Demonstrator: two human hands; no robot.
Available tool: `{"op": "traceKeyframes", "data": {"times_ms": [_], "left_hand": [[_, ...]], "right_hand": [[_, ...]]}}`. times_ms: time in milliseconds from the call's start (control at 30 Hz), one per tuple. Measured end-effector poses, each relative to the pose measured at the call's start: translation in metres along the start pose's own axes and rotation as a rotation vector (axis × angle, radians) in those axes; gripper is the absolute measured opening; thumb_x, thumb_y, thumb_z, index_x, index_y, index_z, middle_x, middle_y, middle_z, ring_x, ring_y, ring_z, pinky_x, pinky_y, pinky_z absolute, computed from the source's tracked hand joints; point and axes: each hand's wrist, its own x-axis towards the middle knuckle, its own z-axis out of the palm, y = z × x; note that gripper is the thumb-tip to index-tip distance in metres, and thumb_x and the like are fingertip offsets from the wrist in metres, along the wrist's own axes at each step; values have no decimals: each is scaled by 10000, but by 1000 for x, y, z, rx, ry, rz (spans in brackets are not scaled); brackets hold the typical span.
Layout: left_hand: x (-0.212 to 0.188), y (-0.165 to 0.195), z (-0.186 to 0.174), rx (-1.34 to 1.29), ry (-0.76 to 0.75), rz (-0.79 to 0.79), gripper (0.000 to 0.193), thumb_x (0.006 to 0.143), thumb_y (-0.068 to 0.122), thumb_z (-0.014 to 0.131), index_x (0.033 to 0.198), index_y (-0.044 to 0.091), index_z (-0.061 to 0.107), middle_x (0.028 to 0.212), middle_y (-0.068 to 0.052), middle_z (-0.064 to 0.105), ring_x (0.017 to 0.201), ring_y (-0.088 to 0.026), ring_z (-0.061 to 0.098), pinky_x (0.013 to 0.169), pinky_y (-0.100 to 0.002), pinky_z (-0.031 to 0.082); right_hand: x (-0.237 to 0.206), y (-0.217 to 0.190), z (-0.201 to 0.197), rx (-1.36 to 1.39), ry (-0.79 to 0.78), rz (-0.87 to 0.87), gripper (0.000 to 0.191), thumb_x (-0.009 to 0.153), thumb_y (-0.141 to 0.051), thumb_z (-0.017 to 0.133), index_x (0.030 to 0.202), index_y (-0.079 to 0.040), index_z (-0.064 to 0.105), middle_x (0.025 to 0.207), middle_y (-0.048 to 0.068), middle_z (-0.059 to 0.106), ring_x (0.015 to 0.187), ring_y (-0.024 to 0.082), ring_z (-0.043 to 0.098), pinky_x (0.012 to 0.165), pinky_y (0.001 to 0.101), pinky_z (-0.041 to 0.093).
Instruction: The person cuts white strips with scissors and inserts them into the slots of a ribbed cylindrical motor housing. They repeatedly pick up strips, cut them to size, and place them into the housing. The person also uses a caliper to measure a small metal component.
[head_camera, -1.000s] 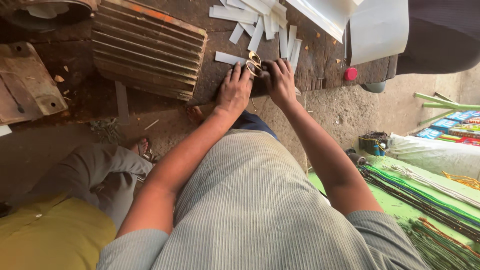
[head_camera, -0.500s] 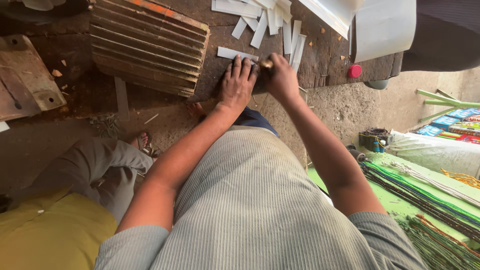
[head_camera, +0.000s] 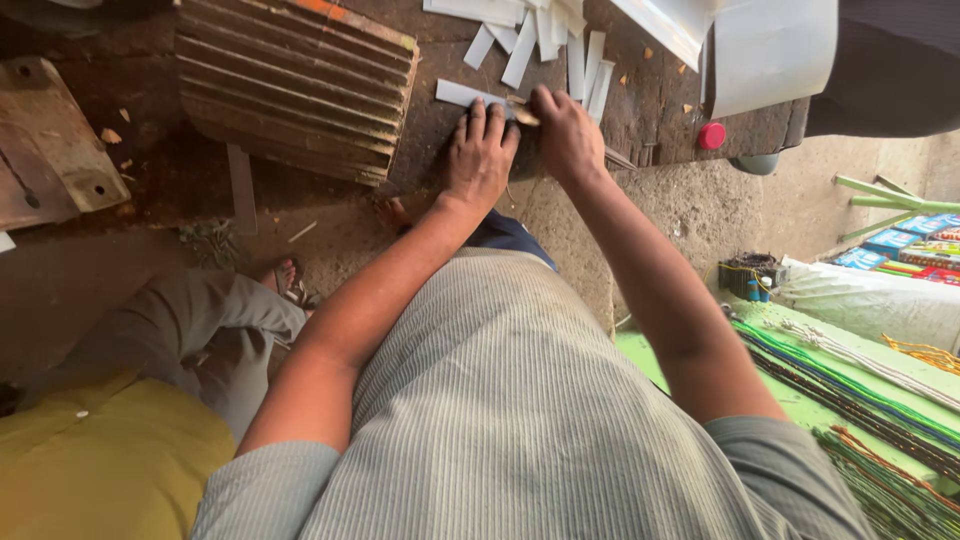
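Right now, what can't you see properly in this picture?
- Head view: the small tool in the right hand is mostly covered by its fingers, so its kind is unclear.
- The white strip runs under the left hand; its near end is hidden.
- The pile of white strips is cut off by the top edge.
- The person in yellow is cut off at the bottom left corner.

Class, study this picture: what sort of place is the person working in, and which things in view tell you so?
Probably a small, rough workshop. The left hand presses a white strip on a worn, dark workbench, more cut white strips lie scattered there, and a rusty ribbed metal block sits beside them.
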Motion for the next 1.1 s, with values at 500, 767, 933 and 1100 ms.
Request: {"op": "traceKeyframes", "data": {"times_ms": [500,767,933,1100], "left_hand": [[-39,-9,-34,-497,167,375,209,977,325,718,1040,142,639,1104,-75,696,1019,-236,718,895,-365,643],[0,-10,-50,-865,215,-44,170,1000,224,748,1049,71,691,1019,-75,715,936,-199,716,827,-341,612],[24,-16,-36,-562,196,112,137,1042,178,668,1073,45,679,1048,-94,697,946,-198,691,835,-323,603],[54,-18,-13,267,-212,352,224,1132,77,555,957,20,684,963,-137,679,891,-251,654,797,-383,546]], "right_hand": [[-39,3,0,1454,-58,394,138,982,-143,741,1083,-52,720,938,32,729,786,121,658,692,273,549],[-57,-3,-10,1197,154,197,117,991,-47,759,1100,-29,719,952,-1,706,822,73,617,710,239,498],[-52,-3,-8,1255,140,241,231,995,-122,772,1198,-45,691,1040,13,706,848,76,605,728,249,485],[-27,1,1,637,145,493,339,1027,-318,642,1261,-80,581,968,115,698,805,215,678,692,370,521]]}}
